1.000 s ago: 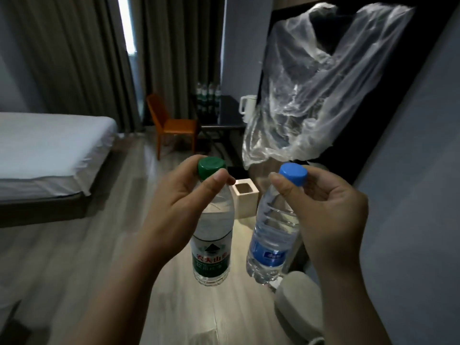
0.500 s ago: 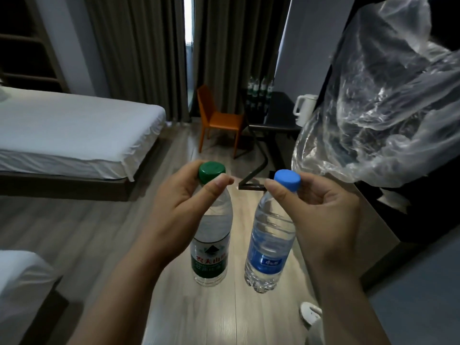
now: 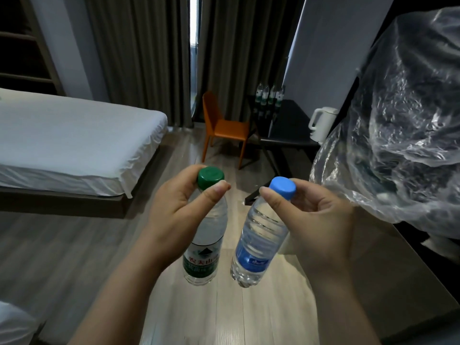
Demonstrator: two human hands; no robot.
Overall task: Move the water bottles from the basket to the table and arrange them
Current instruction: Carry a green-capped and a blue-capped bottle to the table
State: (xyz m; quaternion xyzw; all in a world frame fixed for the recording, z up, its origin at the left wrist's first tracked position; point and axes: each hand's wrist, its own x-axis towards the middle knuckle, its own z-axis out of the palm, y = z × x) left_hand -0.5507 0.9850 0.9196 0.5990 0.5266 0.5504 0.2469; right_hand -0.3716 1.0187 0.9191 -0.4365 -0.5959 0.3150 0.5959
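My left hand (image 3: pixel 174 215) pinches the neck of a clear water bottle with a green cap and green label (image 3: pixel 205 252), which hangs upright over the wooden floor. My right hand (image 3: pixel 321 220) pinches the neck of a clear bottle with a blue cap and blue label (image 3: pixel 258 245), tilted slightly with its base toward the left. The two bottles hang side by side, a little apart. Far ahead stands a dark table (image 3: pixel 286 130) with several more bottles (image 3: pixel 270 95) lined up at its back edge. No basket is in view.
A white kettle (image 3: pixel 321 123) stands on the dark table, and an orange chair (image 3: pixel 224 128) is beside it. A white bed (image 3: pixel 69 145) fills the left. Crumpled clear plastic (image 3: pixel 403 120) hangs at the right over a dark unit. Curtains close the far wall.
The view has swung left and moved forward: the bed, chair and table now show more fully and nearer. Both hands still hold their bottles, now slightly farther apart.
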